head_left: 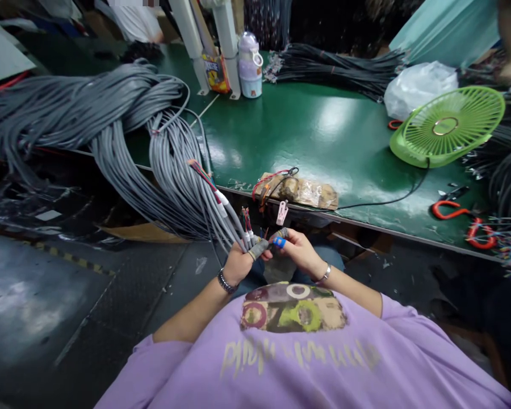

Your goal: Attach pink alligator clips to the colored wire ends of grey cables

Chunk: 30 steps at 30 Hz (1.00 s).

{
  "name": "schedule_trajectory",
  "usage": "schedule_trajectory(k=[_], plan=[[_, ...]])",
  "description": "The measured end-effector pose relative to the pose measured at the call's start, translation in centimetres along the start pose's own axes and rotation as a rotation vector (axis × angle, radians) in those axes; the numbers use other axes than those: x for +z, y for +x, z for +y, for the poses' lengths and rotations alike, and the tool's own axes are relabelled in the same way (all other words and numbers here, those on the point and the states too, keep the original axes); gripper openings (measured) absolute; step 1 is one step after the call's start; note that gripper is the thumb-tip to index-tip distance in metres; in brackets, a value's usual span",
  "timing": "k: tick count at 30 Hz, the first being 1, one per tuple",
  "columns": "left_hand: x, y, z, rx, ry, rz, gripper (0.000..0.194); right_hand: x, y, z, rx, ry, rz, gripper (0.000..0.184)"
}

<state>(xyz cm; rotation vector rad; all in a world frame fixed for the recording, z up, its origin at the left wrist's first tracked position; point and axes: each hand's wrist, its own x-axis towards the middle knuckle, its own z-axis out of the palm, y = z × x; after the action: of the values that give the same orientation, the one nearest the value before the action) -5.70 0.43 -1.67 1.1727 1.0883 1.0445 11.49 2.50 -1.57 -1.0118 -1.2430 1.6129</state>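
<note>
Several grey cables [233, 220] run from a large bundle into my left hand [242, 262], whose taped thumb and fingers are closed around them near their stripped ends. Thin coloured wires [246, 218] stick up out of white sleeves there. Beside it, my right hand [297, 250] pinches with wrapped fingertips, one in grey tape and one in blue, at the wire ends; the exact wire between them is too small to make out. Another cable end [204, 177], with red, green and black wires fanned out, lies over the bundle to the left.
The big grey cable bundle [123, 108] hangs over the green table's [281, 136] edge. A taped cardboard piece [309, 192] and a pink clip [281, 212] sit at the edge. Rightward are a green fan [447, 126] and red-handled scissors [451, 210]; behind stands a bottle [250, 65].
</note>
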Motion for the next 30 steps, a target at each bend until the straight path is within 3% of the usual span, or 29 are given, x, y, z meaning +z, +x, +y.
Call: schedule_trajectory(k=[7,11,16,20,25,30], plan=[[0.2,0.0,0.3,-0.034,0.086,-0.070,0.036,1.1,0.6,-1.2,0.045,0.196,-0.257,0.027],[0.3,0.0,0.2,-0.011,0.116,-0.072,0.033,1.4,0.5,-0.6,0.053,0.202,-0.175,0.028],[0.5,-0.2,0.2,0.051,0.141,-0.038,0.032,1.4,0.4,0.1,0.112,0.128,0.064,0.030],[0.8,-0.4,0.1,0.038,0.109,0.012,0.034,1.1,0.7,-0.1,0.180,0.250,0.209,0.029],[0.7,-0.6,0.5,0.026,0.033,0.044,0.032,-0.4,0.8,0.3,0.245,0.473,0.171,0.031],[0.7,0.0,1.3,0.002,-0.057,-0.001,0.033,-2.3,1.5,0.7,0.288,0.518,0.152,0.043]])
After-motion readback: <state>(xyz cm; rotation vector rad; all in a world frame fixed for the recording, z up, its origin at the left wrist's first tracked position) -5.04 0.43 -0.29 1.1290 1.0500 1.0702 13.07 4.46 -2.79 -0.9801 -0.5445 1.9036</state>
